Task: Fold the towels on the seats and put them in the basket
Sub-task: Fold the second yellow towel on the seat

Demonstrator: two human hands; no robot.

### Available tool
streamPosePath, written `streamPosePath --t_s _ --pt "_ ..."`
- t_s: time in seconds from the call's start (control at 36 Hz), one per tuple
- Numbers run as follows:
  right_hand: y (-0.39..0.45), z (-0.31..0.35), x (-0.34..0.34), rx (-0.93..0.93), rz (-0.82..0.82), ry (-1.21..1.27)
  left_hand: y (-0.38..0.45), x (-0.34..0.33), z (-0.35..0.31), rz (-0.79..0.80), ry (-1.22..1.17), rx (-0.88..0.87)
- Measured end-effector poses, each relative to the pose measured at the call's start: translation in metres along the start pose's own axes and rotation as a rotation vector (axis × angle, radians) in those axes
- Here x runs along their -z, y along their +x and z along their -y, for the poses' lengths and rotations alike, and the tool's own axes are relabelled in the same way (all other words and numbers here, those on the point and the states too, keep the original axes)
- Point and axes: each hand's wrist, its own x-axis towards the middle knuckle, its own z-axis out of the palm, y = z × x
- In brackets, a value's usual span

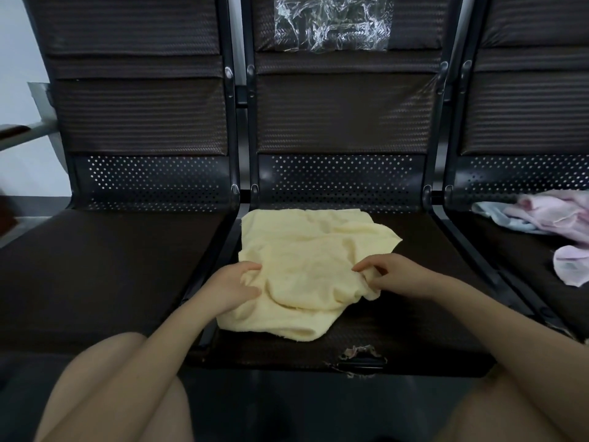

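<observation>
A pale yellow towel (306, 263) lies crumpled on the middle seat (414, 314) of a dark bench. My left hand (232, 288) grips the towel's left side, thumb on top and fingers curled into the cloth. My right hand (385, 275) pinches a fold at the towel's right edge. On the right seat (497, 250) lies a heap of pink towels (554, 215) over a light blue one (497, 218), with another pink piece (570, 266) nearer the front. No basket is in view.
The left seat (95, 269) is bare dark padding. A crinkled clear plastic sheet (331, 23) hangs on the middle backrest. The middle seat's front edge has a torn patch (360, 355). My knees fill the lower corners of the view.
</observation>
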Motion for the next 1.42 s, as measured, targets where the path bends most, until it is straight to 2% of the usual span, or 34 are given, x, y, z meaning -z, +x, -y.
streamPosePath --t_s 0.06,0.17,0.28,0.42,0.47,0.53,0.61,0.67,0.78,0.86,0.97,1.06,1.14,1.22,1.33,1.42 --pt "-0.001 0.004 0.005 0.029 -0.105 0.133 -0.002 0.004 -0.007 -0.050 -0.227 -0.037" --pt "-0.008 0.017 0.019 0.047 -0.286 0.569 -0.008 0.023 -0.025 -0.021 -0.981 0.018" --pt "-0.017 0.026 0.038 0.118 -0.273 1.078 -0.004 0.039 -0.030 -0.064 -1.307 0.048" --pt "-0.018 0.017 0.059 0.178 -0.357 1.454 -0.001 0.048 -0.032 -0.140 -1.583 -0.013" --pt "-0.014 0.008 0.061 0.179 -0.382 1.565 0.004 0.046 -0.032 -0.145 -1.546 -0.016" --pt "-0.009 0.003 0.060 0.148 -0.420 1.597 0.010 0.040 -0.030 -0.166 -1.412 -0.017" --pt "0.000 0.001 0.053 0.070 -0.422 1.480 0.023 0.030 -0.023 -0.221 -1.201 0.020" --pt "0.006 0.000 0.044 -0.023 -0.358 1.264 0.029 0.023 -0.014 -0.212 -0.996 0.054" --pt "0.012 -0.006 0.017 -0.274 -0.167 0.568 0.033 0.008 -0.004 -0.137 -0.605 0.177" --pt "0.010 -0.008 0.004 -0.243 -0.085 0.216 0.030 0.003 -0.002 -0.187 -0.397 0.151" --pt "0.004 -0.008 0.001 -0.171 -0.024 0.050 0.023 -0.005 0.008 -0.146 0.005 -0.038" --pt "-0.001 -0.008 -0.001 -0.136 0.007 -0.066 0.020 -0.012 0.010 -0.104 0.069 -0.135" --pt "-0.002 -0.007 -0.003 -0.096 0.001 -0.079 0.020 -0.019 0.009 -0.080 0.136 -0.194" --pt "-0.003 -0.005 -0.003 -0.037 -0.037 0.018 0.026 -0.023 0.011 -0.086 0.159 -0.187" --pt "-0.010 0.005 -0.005 0.129 -0.179 0.348 0.033 -0.025 0.011 -0.135 0.050 -0.183" --pt "-0.015 0.012 -0.004 0.161 -0.221 0.551 0.035 -0.029 0.011 -0.115 -0.017 -0.184"
